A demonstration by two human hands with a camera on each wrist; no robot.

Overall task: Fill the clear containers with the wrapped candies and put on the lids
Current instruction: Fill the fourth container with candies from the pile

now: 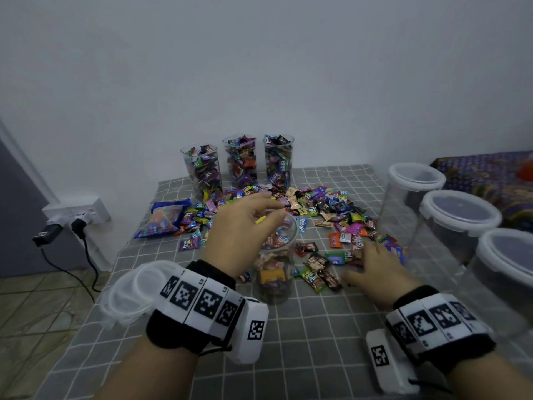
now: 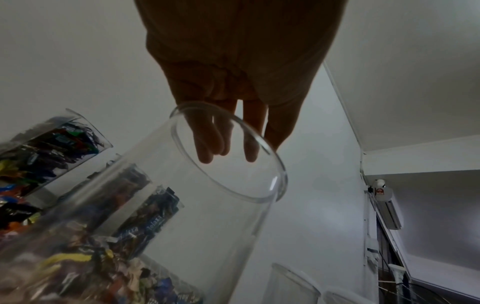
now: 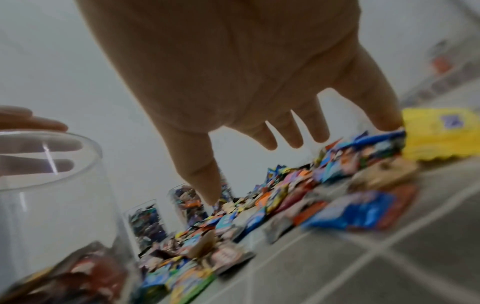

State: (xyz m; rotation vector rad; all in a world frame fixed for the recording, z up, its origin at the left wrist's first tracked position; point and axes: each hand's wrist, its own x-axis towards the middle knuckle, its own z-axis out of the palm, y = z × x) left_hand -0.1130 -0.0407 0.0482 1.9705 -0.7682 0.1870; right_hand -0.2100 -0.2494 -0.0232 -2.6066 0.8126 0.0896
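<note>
I read "Relaxa" on a blue candy wrapper (image 2: 155, 224) inside a filled jar, and "Frut Plus" on a green wrapper (image 1: 312, 280) and a purple wrapper (image 1: 189, 243) lying on the table (image 1: 302, 342).

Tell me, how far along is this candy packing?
Roughly midway. Three tall containers at the back look full but have no lids on. The left hand hovers over a partly filled container, while the right hand reaches, fingers spread, into the loose candies. Left: top this one up, fill the empty lidded tubs, and fit the lids.
</note>
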